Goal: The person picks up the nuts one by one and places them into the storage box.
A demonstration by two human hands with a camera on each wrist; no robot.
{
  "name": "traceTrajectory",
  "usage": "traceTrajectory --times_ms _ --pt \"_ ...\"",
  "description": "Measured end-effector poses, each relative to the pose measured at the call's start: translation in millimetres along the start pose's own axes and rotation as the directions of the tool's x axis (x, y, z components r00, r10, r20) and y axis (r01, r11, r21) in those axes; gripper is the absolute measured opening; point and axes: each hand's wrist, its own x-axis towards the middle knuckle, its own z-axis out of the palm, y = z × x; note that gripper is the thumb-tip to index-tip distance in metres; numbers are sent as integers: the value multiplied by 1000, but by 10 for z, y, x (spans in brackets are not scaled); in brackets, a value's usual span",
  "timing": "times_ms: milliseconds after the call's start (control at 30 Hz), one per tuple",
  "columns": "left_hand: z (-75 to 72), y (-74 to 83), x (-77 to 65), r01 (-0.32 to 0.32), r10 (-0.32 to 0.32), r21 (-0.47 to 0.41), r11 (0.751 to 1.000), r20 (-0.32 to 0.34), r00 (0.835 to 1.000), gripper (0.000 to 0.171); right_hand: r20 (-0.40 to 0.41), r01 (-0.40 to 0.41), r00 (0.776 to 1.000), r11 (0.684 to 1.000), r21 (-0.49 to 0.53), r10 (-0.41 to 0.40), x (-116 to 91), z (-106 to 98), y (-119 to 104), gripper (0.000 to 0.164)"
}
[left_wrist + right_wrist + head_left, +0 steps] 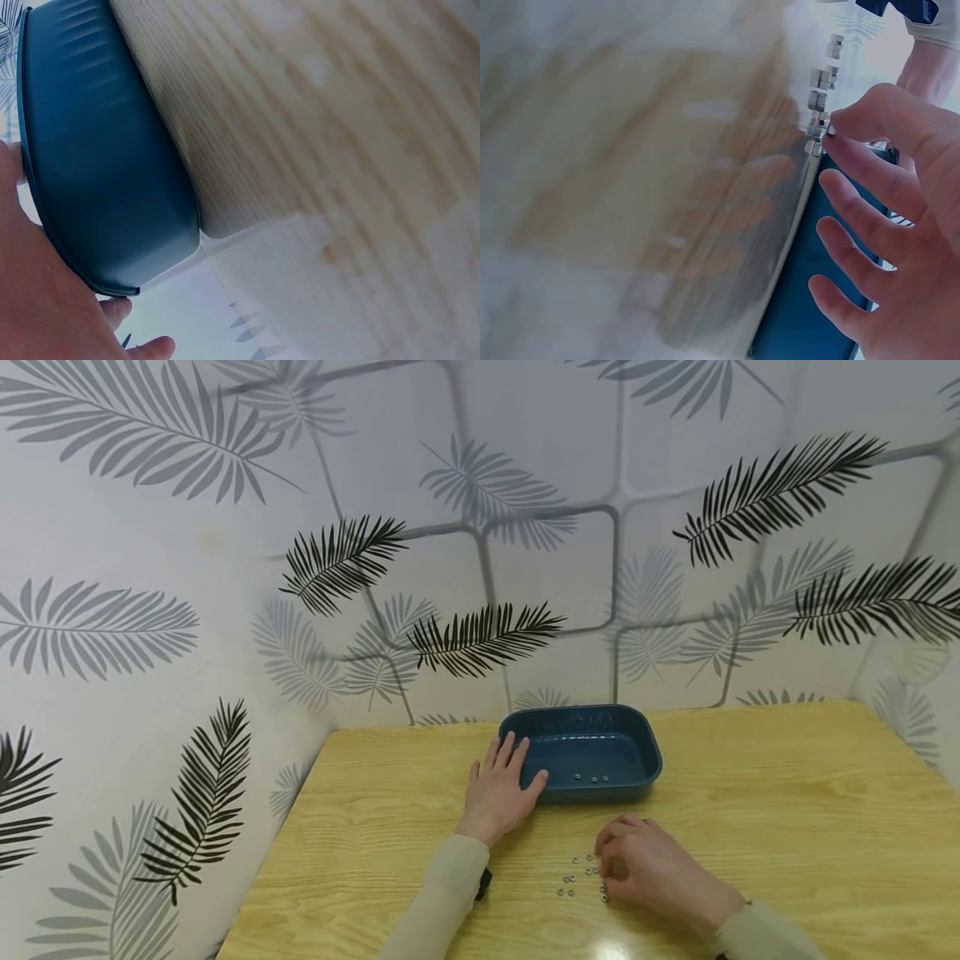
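Note:
A blue plastic tray stands on the table near the wall, with 3 small metal nuts on its floor. My left hand rests with spread fingers on the tray's left rim; the left wrist view shows this hand along the rim from outside. In front of the tray lie several loose hex nuts in a loose cluster. At their right side is my right hand. The right wrist view shows its thumb and index finger pinching a small nut, while the other fingers stay spread.
The wood-grain table runs back to a wall printed with leaves. Its left edge slants away beside the left arm. A dark band sits at the left wrist.

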Motion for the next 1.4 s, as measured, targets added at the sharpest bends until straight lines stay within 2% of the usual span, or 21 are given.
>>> traceTrajectory --times_ms 500,700,1400 --pt "12 -4 14 7 -7 31 1000 6 1000 69 -42 -40 998 999 37 42 78 -116 9 13" --pt "16 -2 23 8 -8 43 999 8 1000 68 -53 -25 998 999 43 27 76 -172 10 16" --pt "37 -15 19 1 0 24 1000 -12 1000 68 -150 -70 984 985 157 94 143 -182 37 16"
